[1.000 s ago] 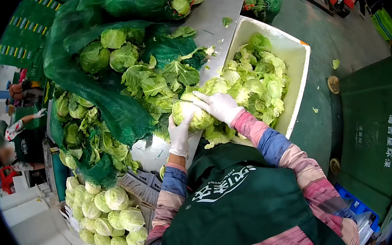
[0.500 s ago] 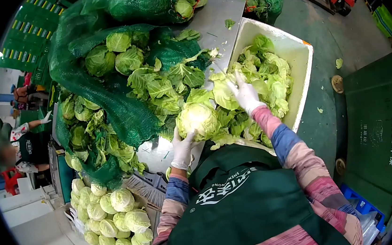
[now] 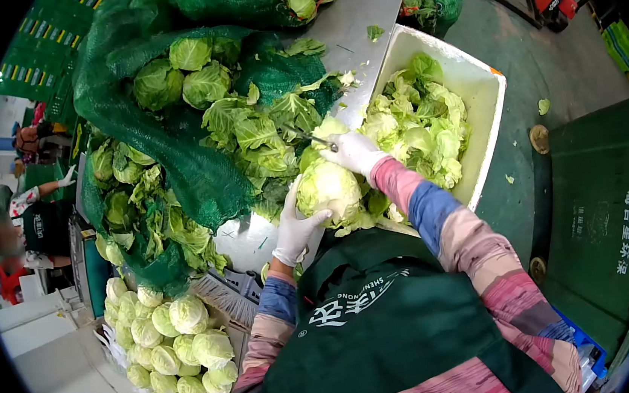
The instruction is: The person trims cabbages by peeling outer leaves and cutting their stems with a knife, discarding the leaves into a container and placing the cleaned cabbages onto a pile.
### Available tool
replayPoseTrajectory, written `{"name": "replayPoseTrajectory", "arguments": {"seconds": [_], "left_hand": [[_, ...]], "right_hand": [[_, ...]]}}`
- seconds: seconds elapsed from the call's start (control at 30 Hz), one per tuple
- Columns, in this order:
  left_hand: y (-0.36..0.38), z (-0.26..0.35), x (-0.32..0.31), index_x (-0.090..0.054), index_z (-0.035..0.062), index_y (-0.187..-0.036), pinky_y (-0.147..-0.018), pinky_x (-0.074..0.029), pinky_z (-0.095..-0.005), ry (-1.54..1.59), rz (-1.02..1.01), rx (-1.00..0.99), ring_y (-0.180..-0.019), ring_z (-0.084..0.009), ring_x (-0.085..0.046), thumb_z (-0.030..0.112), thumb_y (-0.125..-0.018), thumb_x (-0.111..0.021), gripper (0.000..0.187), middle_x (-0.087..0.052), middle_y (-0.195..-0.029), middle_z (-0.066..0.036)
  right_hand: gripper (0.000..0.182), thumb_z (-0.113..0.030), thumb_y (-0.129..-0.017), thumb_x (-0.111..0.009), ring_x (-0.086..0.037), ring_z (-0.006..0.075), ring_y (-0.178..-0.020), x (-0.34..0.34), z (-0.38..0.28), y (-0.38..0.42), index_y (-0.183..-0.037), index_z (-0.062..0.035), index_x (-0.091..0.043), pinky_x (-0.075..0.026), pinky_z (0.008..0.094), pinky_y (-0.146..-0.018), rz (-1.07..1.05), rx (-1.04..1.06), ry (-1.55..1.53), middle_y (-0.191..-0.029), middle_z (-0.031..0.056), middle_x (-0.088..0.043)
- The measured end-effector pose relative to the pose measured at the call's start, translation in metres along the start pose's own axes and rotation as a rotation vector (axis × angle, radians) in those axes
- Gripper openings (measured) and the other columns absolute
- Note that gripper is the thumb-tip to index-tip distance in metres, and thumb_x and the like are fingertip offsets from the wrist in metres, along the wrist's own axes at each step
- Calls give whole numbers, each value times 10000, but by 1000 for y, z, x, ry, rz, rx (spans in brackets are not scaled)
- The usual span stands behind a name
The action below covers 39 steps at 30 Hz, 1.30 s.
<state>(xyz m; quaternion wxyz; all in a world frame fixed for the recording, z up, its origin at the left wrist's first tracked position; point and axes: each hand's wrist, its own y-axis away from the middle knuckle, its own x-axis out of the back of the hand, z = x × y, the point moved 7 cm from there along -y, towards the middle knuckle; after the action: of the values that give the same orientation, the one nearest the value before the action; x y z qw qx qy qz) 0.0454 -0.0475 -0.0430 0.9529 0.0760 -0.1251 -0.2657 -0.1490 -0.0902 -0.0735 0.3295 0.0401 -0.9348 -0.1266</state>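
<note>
A pale green cabbage head [image 3: 329,193] sits low at the middle, its left side held by my gloved left hand [image 3: 298,227], thumb and fingers spread around it. Just above the cabbage, my gloved right hand [image 3: 353,152] is closed on a knife [image 3: 310,138], whose dark blade points up and left. A pale leaf [image 3: 330,127] lies against the knife and my right fingers. Loose outer leaves [image 3: 260,137] are heaped left of the hands. A white foam box [image 3: 486,131] on the right holds many trimmed leaves [image 3: 434,136].
Green net sacks [image 3: 174,153] with cabbages lie at the left and top of the metal table [image 3: 362,21]. Stacked cabbage heads [image 3: 174,346] and a brush [image 3: 226,300] are at the lower left. A co-worker [image 3: 37,223] is far left; a green bin [image 3: 597,222] is right.
My right hand has moved left from the foam box's leaves to just above the cabbage, and the knife now shows. The cabbage has turned and shifted slightly right in my left hand.
</note>
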Motion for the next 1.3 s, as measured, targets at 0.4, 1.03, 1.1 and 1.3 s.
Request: {"name": "replayPoseTrajectory", "arguments": {"seconds": [0.4, 1.03, 1.1, 1.3], "left_hand": [[8, -43, 17, -296, -9, -1448, -1006, -421, -322, 377, 56, 165, -1182, -213, -516, 147, -777, -775, 839, -492, -1343, -138], [1, -47, 23, -287, 13, -1448, -958, -476, -333, 607, -6, 325, -1160, -216, -537, 60, -824, -717, 759, -498, -1324, -113], [1, -44, 23, -272, 4, -1454, -985, -457, -332, 613, -12, 380, -1183, -220, -523, 37, -821, -708, 770, -486, -1341, -117], [0, -59, 25, -243, 8, -1472, -1008, -440, -338, 592, -42, 276, -1213, -228, -505, -1, -796, -713, 824, -457, -1376, -123]], "right_hand": [[592, -487, -935, -486, -621, 403, -867, 17, 2, 61, -1333, -51, -446, -500, 451, -762, 225, 24, 61, -1101, 223, -570], [574, -453, -960, -439, -623, 322, -795, 2, -31, 58, -1472, -237, -296, -539, 403, -649, -130, 396, 384, -1113, 152, -492], [537, -396, -973, -448, -589, 295, -775, -2, -23, 48, -1475, -259, -315, -519, 385, -666, -83, 464, 256, -993, 121, -474], [430, -360, -1004, -418, -569, 333, -1156, -9, 69, 15, -1358, -133, -506, -438, 344, -973, 244, 21, -385, -1290, 180, -567]]}}
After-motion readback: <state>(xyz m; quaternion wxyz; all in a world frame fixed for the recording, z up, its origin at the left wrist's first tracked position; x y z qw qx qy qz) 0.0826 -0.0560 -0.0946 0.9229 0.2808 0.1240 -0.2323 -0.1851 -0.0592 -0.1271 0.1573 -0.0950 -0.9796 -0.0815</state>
